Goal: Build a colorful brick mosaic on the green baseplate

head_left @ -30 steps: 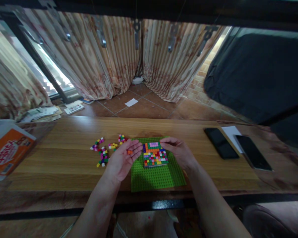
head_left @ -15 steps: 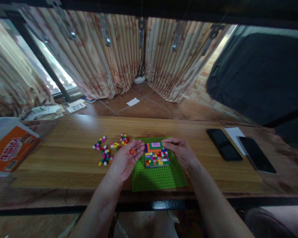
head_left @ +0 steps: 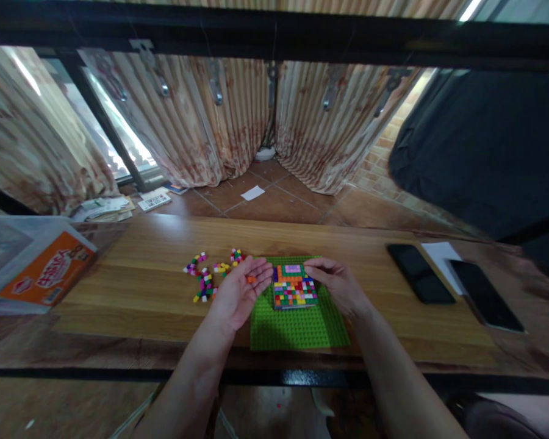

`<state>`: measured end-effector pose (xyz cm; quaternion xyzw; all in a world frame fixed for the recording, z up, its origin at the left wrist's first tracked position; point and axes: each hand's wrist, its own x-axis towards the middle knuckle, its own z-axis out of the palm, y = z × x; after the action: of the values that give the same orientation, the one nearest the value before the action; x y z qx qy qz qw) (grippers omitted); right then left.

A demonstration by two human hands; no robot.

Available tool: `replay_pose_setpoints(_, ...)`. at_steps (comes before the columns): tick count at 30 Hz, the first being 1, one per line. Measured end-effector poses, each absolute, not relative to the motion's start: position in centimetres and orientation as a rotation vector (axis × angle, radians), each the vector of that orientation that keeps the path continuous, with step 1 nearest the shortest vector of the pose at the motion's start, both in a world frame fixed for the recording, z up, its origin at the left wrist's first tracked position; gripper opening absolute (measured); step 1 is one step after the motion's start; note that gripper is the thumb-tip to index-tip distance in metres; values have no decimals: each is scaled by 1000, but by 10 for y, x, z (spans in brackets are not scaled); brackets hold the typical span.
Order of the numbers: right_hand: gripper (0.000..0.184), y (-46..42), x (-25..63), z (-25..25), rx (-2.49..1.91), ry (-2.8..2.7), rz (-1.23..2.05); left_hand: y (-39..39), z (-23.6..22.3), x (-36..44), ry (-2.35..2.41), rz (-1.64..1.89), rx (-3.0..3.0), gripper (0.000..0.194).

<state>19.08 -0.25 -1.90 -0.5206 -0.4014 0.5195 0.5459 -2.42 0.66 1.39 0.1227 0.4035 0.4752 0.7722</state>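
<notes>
My left hand [head_left: 242,289] is palm up at the left side of the green baseplate [head_left: 299,332], its fingers extended, with small orange toy bricks [head_left: 251,279] resting on them. On the baseplate sits a multicoloured brick build [head_left: 295,292], with mixed colours at its near part and orange, green and pink bricks farther back. Thumb and fingers of my right hand [head_left: 336,280] are pinched together at the build's far right corner; whatever is between the fingertips is hidden. Loose coloured bricks [head_left: 205,281] lie in small groups left of my left hand.
A clear plastic box [head_left: 27,262] with an orange label stands at the table's left end. Two dark phones, one on the wooden board [head_left: 419,273] and one farther right [head_left: 487,295], lie near white paper [head_left: 440,256]. A black bar [head_left: 274,39] crosses overhead.
The camera view has shifted, so the scene sits farther right in the picture. Both hands keep nearly the same place at the build, and the orange bricks stay on my left hand.
</notes>
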Motion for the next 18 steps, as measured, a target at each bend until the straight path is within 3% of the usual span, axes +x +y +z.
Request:
replay_pose_setpoints(3,33,-4,199,-16,-1232,-932,1146,5,18,-26,778,1066,250,32)
replay_pose_setpoints(9,17,-9,193,-7,-1237,-949,671,-1,27,-26,506,1036,266,56)
replay_pose_setpoints(13,9,-18,157,5,-1189,-1272,618,-4,28,-24,413,1004,242,65)
replay_pose_setpoints(18,16,-25,123,15,-1216,-1698,505,-5,26,-26,397,1004,209,67)
